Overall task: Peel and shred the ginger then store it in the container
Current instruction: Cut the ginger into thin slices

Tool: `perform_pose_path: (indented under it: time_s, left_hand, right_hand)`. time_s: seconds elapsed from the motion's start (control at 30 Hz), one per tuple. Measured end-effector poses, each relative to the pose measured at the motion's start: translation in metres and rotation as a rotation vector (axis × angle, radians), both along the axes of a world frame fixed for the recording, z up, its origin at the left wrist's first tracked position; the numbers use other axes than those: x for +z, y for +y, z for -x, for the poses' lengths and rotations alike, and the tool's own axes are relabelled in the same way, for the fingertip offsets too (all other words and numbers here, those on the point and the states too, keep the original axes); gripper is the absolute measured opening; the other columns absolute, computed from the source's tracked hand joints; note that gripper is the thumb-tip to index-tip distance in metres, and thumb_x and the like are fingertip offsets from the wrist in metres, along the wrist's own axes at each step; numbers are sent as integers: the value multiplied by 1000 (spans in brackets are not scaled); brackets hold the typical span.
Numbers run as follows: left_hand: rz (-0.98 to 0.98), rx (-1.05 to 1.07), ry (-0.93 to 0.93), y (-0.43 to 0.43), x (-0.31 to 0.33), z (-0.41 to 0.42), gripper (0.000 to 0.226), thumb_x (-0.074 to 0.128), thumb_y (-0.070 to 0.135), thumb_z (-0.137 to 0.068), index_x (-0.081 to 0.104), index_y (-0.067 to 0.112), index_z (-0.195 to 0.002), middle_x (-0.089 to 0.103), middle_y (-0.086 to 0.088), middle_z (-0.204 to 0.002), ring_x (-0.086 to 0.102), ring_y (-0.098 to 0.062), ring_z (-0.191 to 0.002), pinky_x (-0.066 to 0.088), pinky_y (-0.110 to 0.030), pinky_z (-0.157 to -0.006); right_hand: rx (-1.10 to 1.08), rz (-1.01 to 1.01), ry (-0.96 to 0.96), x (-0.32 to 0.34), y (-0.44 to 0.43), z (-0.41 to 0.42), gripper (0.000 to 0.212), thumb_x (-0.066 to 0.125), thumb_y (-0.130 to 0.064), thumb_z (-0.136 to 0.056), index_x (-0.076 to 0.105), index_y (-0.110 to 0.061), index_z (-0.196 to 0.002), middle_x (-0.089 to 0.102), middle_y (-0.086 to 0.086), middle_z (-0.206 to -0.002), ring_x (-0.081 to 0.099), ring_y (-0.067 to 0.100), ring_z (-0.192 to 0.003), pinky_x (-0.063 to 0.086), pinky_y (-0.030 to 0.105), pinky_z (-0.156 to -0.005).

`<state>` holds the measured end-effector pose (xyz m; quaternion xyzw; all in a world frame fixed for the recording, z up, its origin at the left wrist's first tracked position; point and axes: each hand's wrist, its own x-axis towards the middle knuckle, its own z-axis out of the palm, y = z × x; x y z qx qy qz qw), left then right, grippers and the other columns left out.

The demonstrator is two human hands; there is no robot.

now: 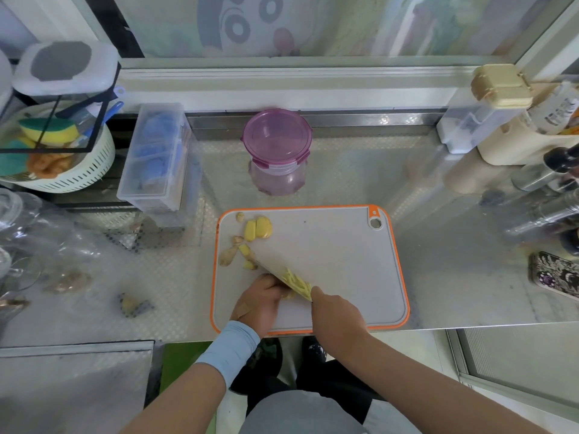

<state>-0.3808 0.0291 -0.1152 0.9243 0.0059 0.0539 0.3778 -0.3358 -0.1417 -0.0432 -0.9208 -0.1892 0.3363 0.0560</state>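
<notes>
A grey cutting board (329, 255) with an orange rim lies at the counter's front edge. My right hand (338, 311) grips a knife (275, 270) whose blade runs up and left, with thin yellow ginger strips (297, 281) lying on it. My left hand (258, 302) curls over a ginger piece right beside the blade; most of that piece is hidden. Peeled ginger chunks (258, 228) and peel scraps (228, 253) sit in the board's left corner. A round container (277, 180) with a purple lid (277, 134) stands closed behind the board.
A clear rectangular box (156, 158) stands to the left of the purple-lidded container. A white colander (78, 173) with sponges sits at far left, bottles (551, 173) and a patterned phone (554, 274) at right. Ginger scraps (133, 305) lie on the counter left of the board.
</notes>
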Motion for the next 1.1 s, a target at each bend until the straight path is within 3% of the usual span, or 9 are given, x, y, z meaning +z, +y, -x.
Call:
perform_pose_path:
  time_s: [0.13, 0.2, 0.33, 0.43, 0.6, 0.73, 0.87, 0.93, 1.1]
  left_hand:
    - [-81, -5, 105, -2, 4, -3, 29, 55, -2, -86, 74, 11, -104, 62, 0, -117, 56, -16, -107, 36, -12, -96]
    - [-80, -14, 64, -1, 5, -1, 28, 52, 6, -86, 75, 10, -100, 66, -7, -112, 56, -14, -106, 35, -8, -97]
    - [12, 23, -7, 0, 2, 0, 22, 59, 1, -79, 77, 8, -89, 64, 1, -108, 55, -8, -103, 30, -1, -98]
    - [8, 37, -16, -2, -1, -1, 21, 60, 0, -75, 76, 7, -87, 62, 4, -105, 55, -9, -100, 28, 1, -97]
    - [-35, 8, -69, -2, 2, -1, 24, 55, 9, -79, 77, 10, -87, 68, -2, -103, 56, -12, -100, 37, -7, -94]
    - [-11, 22, -57, -2, -2, 0, 22, 64, -2, -72, 77, 9, -86, 69, -5, -102, 56, -13, -99, 38, -7, -95]
    - [-3, 6, -33, 0, -5, 1, 25, 53, 12, -82, 77, 9, -88, 61, 4, -108, 56, -13, -100, 40, -11, -94]
    - [-12, 24, -4, 0, -4, 1, 28, 50, 16, -82, 77, 11, -89, 64, 4, -107, 56, -10, -101, 34, -5, -97]
    - [-33, 24, 65, -1, 1, -2, 24, 63, -4, -76, 77, 10, -90, 68, -5, -104, 58, -14, -98, 37, -7, -92]
  right_hand:
    - [-10, -17, -9, -4, 5, -3, 23, 40, -1, -90, 32, -20, -99, 43, 0, -70, 48, 22, -60, 41, 32, -57]
    - [-20, -20, -14, -5, 4, -3, 20, 40, -4, -93, 32, -21, -99, 42, -1, -70, 49, 24, -62, 40, 31, -55]
    - [-32, -6, -6, 0, -1, 1, 20, 42, -2, -93, 31, -19, -97, 47, 1, -71, 44, 17, -56, 32, 30, -45]
    - [-30, -4, 4, 3, -11, 7, 23, 44, -1, -91, 31, -20, -96, 49, 1, -72, 45, 16, -56, 33, 30, -45]
    - [-26, 4, 13, 2, -13, 6, 27, 45, 0, -89, 31, -20, -97, 48, 1, -72, 45, 17, -57, 32, 30, -45]
    - [-22, -1, 12, 2, 0, 1, 24, 41, 0, -90, 29, -19, -97, 46, 1, -71, 43, 17, -55, 32, 30, -46]
    - [-34, -5, 8, 4, 1, 2, 20, 40, -2, -93, 31, -18, -96, 46, 1, -71, 43, 16, -56, 31, 29, -45]
    - [-51, -19, 2, 5, -2, 4, 19, 41, -4, -94, 31, -19, -95, 48, 1, -71, 43, 17, -55, 30, 30, -45]
    - [-46, -28, -22, 4, -15, 12, 20, 44, -6, -94, 32, -21, -95, 48, 0, -70, 45, 16, -56, 32, 29, -45]
